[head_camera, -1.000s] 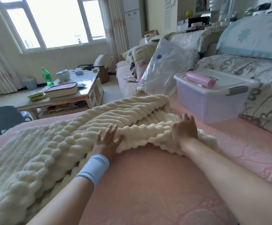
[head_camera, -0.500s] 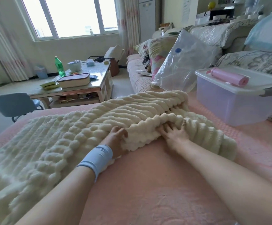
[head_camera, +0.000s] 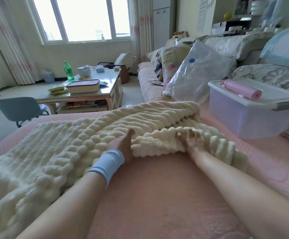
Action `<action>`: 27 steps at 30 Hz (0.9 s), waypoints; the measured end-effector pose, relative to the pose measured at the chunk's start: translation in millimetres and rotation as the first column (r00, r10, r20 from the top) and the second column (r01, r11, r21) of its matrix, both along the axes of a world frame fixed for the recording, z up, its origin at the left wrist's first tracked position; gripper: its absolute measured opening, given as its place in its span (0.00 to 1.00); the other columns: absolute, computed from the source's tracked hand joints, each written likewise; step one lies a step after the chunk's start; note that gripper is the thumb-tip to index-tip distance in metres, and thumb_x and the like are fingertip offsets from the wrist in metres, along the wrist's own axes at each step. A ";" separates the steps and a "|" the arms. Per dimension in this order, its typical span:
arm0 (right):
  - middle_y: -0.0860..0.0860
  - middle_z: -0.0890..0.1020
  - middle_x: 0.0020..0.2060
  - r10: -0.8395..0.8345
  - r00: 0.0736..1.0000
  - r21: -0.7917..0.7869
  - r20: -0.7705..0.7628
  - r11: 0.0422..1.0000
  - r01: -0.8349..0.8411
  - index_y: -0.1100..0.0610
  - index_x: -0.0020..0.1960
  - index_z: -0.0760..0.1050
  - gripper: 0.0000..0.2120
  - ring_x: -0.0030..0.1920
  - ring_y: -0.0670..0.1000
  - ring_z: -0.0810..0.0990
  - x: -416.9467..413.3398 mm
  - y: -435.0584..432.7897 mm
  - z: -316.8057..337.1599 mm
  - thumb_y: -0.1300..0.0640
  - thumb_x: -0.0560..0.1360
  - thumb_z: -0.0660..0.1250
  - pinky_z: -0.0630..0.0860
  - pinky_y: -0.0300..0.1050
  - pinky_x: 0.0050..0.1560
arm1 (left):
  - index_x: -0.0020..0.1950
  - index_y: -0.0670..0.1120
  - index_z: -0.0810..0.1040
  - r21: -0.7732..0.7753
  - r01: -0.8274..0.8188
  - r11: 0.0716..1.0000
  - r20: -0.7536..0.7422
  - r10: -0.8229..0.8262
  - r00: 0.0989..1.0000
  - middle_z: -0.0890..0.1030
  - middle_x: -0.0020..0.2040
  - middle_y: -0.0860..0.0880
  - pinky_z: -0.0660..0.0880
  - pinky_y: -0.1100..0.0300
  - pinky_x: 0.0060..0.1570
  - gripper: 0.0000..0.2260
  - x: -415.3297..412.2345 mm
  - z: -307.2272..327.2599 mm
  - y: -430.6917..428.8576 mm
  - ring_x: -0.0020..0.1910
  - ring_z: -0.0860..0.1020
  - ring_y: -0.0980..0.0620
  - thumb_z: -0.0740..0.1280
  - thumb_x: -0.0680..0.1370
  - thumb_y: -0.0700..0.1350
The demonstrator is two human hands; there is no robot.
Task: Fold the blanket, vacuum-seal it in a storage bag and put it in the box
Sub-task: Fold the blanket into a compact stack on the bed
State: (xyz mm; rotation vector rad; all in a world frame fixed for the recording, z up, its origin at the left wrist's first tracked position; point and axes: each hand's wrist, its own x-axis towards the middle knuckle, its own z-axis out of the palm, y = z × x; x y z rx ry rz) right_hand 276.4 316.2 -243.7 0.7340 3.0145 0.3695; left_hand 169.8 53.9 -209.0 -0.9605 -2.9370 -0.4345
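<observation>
- Two hands, I see, grip the blanket (head_camera: 68, 152): left hand (head_camera: 123, 146) and right hand (head_camera: 192, 140) curl into its folded near edge.
- It lies across the pink cover (head_camera: 157, 195); box (head_camera: 243, 121) at its right edge.

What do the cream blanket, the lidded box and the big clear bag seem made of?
The blanket looks like plush synthetic fleece, matte: fluffy ribbed bumps. The box seems translucent frosted plastic with a white lid. The bag looks like thin glossy plastic film: it crinkles and glints.
</observation>
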 end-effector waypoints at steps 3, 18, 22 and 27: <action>0.53 0.70 0.67 0.118 0.987 -0.070 -0.111 0.989 -0.126 0.44 0.74 0.58 0.21 0.66 0.58 0.71 19.4 5.5 3.2 0.54 0.83 0.57 0.73 0.52 0.59 | 0.62 0.60 0.71 -0.035 0.013 0.999 0.007 -0.012 1.000 0.78 0.55 0.53 0.70 0.62 0.41 0.23 1.6 23.3 -11.7 0.46 0.75 0.51 0.61 0.71 0.40; 0.52 0.87 0.48 -0.317 0.912 -0.756 -0.261 0.655 0.011 0.50 0.40 0.84 0.14 0.48 0.51 0.83 143.3 46.0 32.6 0.63 0.73 0.61 0.77 0.44 0.48 | 0.58 0.59 0.77 -0.147 0.330 0.932 0.149 -0.309 0.939 0.79 0.55 0.58 0.75 0.58 0.53 0.12 122.3 11.5 61.5 0.53 0.76 0.55 0.65 0.75 0.55; 0.56 0.66 0.74 -0.475 0.876 -0.476 -0.087 0.792 0.382 0.53 0.75 0.64 0.27 0.73 0.60 0.64 163.9 69.6 13.4 0.45 0.78 0.60 0.65 0.55 0.68 | 0.74 0.61 0.59 -0.153 0.483 0.862 0.183 -0.456 0.871 0.64 0.72 0.55 0.70 0.49 0.64 0.35 165.9 -24.2 120.7 0.69 0.65 0.49 0.67 0.71 0.66; 0.54 0.84 0.52 -0.601 0.782 -0.901 -0.165 0.415 0.129 0.62 0.59 0.79 0.24 0.47 0.51 0.83 169.1 84.7 0.4 0.50 0.68 0.78 0.80 0.41 0.47 | 0.75 0.55 0.58 -0.391 0.431 0.813 0.046 -0.451 0.891 0.66 0.73 0.49 0.73 0.49 0.58 0.33 186.2 -59.5 153.3 0.65 0.73 0.42 0.63 0.73 0.64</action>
